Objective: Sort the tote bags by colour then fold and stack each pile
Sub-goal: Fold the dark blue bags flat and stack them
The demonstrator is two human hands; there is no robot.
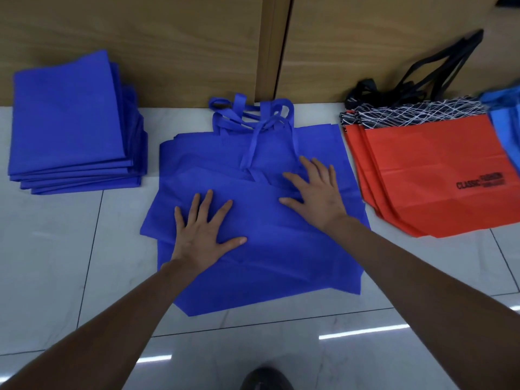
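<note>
My left hand point(202, 235) and right hand point(315, 192) lie flat with fingers spread, pressing the unfolded blue tote bags point(267, 277) on the floor point(56, 263). The folded blue stack point(70, 116) sits at ten o'clock. The orange tote bags point(436, 178) at two o'clock await folding.

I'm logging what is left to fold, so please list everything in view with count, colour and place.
folded tote bags: one stack of several, blue, floor at left by the wall
unfolded tote bags: one flat pile, number hidden, blue, centre, handles toward the wall
red tote bags: one fanned pile of several, red with black-and-white patterned band and black handles, right
light blue bags: number unclear, far right edge, cut off
floor: white tiles, under everything
wall panels: brown wood, far side
dark object: one, black, bottom edge, unidentifiable
left hand: flat, fingers spread, on the unfolded pile
right hand: flat, fingers spread, on the same pile
</note>
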